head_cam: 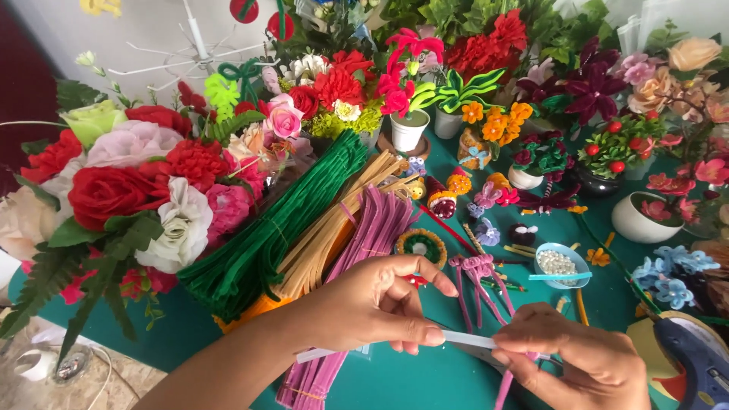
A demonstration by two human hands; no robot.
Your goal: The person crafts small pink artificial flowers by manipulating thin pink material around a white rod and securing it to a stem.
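A green table (395, 380) fills the view, crowded at its far side, from nine to three o'clock, with artificial flowers. The biggest mass is a bouquet of red, pink and white roses (129, 190) at nine o'clock. Beside it lie bundles of pipe cleaners, long axes running from seven toward one o'clock: a dark green bundle (273, 228), a tan bundle (342, 220) and a mauve bundle (364, 243), side by side and touching. At three o'clock stands a white bowl pot of pink blossoms (645, 216), and at four o'clock the blue body of a glue gun (695, 361) juts in from the corner.

The left hand (380, 300) sits low at six o'clock, thumb and forefinger pinched on a thin white stick (395, 344) — its long axis is near level, tilting slightly up toward three o'clock, one end pointing to nine, the other running into the right hand (577, 357). That hand, at five o'clock, is curled closed around the stick's end and a pink pipe cleaner (505, 387) that hangs down toward six.

Just beyond the hands, at the centre, lie a looped pink pipe-cleaner piece (474, 269) and a small blue dish of white beads (560, 264) — near each other, not touching. Left of them is a small green and yellow ring (420, 245).
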